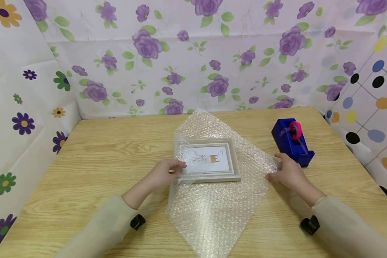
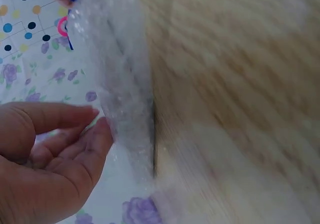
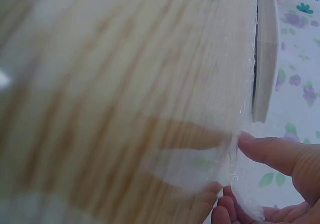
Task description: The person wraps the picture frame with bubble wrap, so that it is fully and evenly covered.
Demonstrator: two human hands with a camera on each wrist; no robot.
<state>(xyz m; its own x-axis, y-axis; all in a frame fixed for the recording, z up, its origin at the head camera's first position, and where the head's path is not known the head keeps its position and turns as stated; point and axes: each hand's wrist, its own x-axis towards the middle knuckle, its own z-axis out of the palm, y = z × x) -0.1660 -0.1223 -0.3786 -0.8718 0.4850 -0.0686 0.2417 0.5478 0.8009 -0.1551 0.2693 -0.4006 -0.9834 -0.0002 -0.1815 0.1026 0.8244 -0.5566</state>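
Note:
A picture frame (image 1: 235,157) with a pale moulding lies on a sheet of bubble wrap (image 1: 219,200), set like a diamond on the table. The sheet's left corner is folded over the left part of the frame. My left hand (image 1: 165,172) is at that fold, its fingertips touching the wrap and its fingers loosely bent in the left wrist view. My right hand (image 1: 289,172) pinches the sheet's right corner, the thumb above and the fingers beneath, as the right wrist view shows. That corner is lifted slightly off the wood.
A blue tape dispenser (image 1: 288,141) with a pink-cored roll stands just behind my right hand. The wooden table (image 1: 116,139) meets flower-printed cloth at the back and left, and dotted cloth at the right.

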